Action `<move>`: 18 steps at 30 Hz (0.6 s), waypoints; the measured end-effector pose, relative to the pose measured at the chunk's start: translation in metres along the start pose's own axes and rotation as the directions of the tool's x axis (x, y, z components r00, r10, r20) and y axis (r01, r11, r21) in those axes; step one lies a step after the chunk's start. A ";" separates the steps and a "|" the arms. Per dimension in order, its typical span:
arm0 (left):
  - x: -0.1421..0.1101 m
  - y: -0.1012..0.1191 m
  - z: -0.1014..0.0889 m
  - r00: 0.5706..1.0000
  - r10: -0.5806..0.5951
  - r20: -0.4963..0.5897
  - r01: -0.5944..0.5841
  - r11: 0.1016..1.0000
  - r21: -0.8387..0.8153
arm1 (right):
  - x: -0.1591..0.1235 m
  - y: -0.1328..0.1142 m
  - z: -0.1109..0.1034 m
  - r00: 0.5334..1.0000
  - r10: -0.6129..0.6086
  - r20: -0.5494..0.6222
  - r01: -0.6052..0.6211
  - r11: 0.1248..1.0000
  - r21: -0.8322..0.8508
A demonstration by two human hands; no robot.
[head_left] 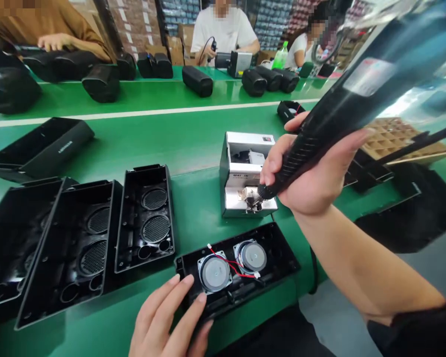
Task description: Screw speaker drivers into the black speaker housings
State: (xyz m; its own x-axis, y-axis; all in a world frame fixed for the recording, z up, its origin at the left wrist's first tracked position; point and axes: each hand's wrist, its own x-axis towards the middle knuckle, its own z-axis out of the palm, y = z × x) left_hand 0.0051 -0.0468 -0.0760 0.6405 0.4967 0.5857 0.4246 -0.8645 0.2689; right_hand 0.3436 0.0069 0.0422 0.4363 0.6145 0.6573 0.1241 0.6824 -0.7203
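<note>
the black speaker housing (247,291) lies partly under the left hand (167,317).

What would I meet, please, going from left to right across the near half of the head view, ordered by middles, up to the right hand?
Leftmost open case → middle open case → third open case → left hand → left speaker → right speaker → right hand gripping a black tool.

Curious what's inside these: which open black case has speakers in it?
The case at the left hand: two speakers with red wires sit in it. The three open cases to its left show none.
</note>
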 end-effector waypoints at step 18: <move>0.009 0.010 0.008 0.997 -0.008 -0.078 -0.001 0.994 -0.111 | -0.012 -0.032 0.011 0.958 0.286 0.018 -0.284 0.957 -0.064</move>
State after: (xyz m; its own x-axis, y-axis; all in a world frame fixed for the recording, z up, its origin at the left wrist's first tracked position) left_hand 0.0206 -0.0505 -0.0736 0.5853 0.4962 0.6413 0.3508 -0.8680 0.3514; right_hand 0.3246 -0.0184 0.0597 0.4373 0.7909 0.4281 0.0519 0.4530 -0.8900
